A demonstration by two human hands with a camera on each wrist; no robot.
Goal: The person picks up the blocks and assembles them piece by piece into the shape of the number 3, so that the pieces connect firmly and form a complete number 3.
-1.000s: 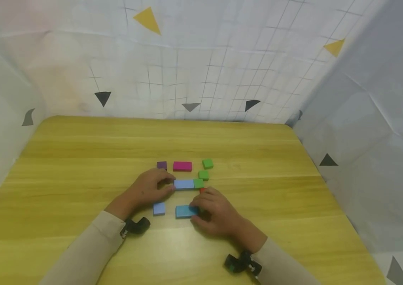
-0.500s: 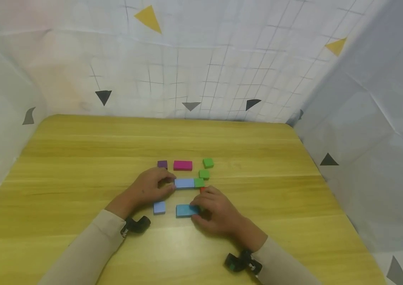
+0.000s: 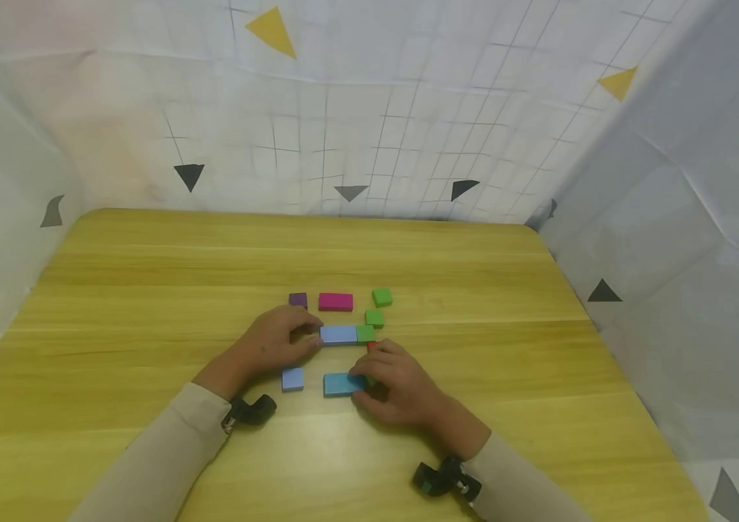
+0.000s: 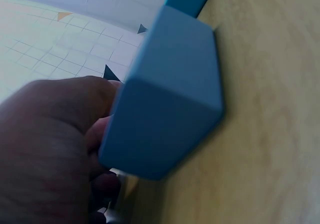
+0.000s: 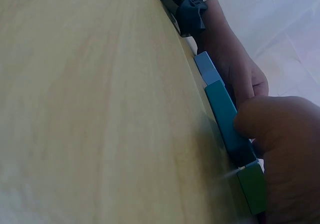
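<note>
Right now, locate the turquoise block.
In the head view, the turquoise block lies below center, its right end at the right hand, the small blue block to its left.

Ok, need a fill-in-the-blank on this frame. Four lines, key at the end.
1. In the head view's far row, the magenta block lies between the purple block and a ____ block.
2. In that view, the left hand has its fingertips at the ____ end of the long pale-blue block.
3. Of the long pale-blue block and the teal block, the right hand holds the ____ one.
4. The left wrist's camera is ____ in colour.

Missing words: green; left; teal; black.
</note>
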